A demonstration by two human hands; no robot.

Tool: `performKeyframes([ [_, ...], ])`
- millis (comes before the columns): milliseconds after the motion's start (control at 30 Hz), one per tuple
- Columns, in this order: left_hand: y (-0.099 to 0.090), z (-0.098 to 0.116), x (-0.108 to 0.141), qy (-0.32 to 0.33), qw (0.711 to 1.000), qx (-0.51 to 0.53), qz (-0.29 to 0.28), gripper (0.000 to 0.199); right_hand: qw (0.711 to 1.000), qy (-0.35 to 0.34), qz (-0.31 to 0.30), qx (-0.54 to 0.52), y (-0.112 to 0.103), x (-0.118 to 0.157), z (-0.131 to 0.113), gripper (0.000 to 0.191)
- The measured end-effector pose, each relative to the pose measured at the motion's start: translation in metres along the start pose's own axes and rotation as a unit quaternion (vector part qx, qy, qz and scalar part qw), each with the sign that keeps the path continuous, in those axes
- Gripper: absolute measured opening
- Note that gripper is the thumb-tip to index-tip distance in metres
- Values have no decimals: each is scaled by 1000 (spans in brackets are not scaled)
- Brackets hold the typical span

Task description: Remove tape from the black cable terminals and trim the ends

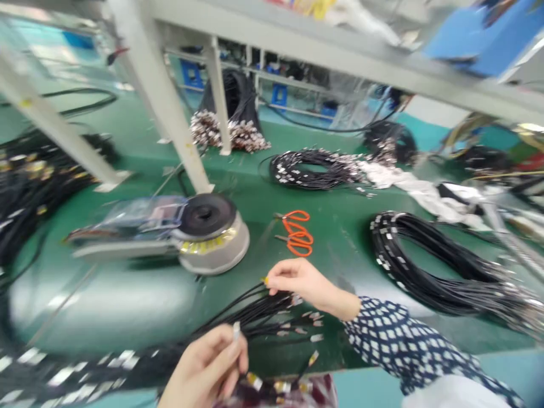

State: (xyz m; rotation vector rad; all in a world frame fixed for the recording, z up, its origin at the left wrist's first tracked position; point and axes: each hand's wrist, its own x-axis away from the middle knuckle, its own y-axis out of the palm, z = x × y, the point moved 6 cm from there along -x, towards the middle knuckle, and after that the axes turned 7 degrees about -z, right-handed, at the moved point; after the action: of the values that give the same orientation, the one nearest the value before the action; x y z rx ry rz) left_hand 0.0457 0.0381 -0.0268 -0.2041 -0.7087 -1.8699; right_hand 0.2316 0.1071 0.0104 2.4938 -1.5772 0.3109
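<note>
My right hand (pixel 301 283) pinches the yellow-tipped end of a black cable (pixel 250 293) between thumb and fingertips. Under it, a bundle of black cables (pixel 238 317) with small metal connectors fans out over the green tabletop. Lower down and to the left, my left hand (pixel 208 365) is closed, thumb against fingers. A small whitish piece shows at its fingertips, too blurred to name. Beside the left hand, near the table's front edge, lie several cable ends with yellow-and-white tips (pixel 255 381). A thick cable bundle with white labels (pixel 85 371) runs off to the left.
Orange-handled scissors (pixel 300 233) lie beyond my right hand. A round label dispenser-like device (pixel 212 249) stands left of them. Coiled black cables (pixel 416 260) lie at right, another coil (pixel 314 169) farther back. Shelf posts (pixel 165 96) rise from the table.
</note>
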Motion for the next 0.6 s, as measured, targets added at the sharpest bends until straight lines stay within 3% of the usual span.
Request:
performKeyframes([
  [167,7,17,-3,58,997,44,-41,30,994,60,-61,-70,26,4,1,27],
  [267,4,22,-4,81,994,69,-27,33,991,66,-93,-63,35,0,0,28],
  [600,0,31,2,78,995,54,24,41,986,22,-149,72,52,-10,-13,29],
])
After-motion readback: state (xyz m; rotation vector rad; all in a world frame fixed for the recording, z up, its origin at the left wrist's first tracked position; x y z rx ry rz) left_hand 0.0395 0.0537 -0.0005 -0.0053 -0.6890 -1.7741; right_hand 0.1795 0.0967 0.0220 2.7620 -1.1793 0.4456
